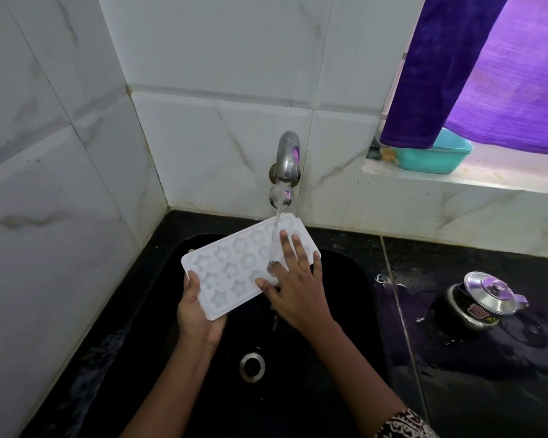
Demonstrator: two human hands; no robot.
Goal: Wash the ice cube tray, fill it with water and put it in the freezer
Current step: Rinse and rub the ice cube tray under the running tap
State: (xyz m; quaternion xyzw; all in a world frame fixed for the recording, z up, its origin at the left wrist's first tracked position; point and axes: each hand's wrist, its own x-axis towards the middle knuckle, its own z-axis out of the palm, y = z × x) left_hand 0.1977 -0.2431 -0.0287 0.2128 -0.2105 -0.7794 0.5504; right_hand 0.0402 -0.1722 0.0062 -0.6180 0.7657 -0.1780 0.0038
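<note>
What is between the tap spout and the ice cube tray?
Only a thin stream of water, seen in the head view, falling from the tap onto the ice cube tray, next to the right hand laid flat on it.

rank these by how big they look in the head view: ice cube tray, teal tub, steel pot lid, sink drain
1. ice cube tray
2. teal tub and steel pot lid: too close to rank, and the curtain hides part of the tub
3. sink drain, smallest
</note>
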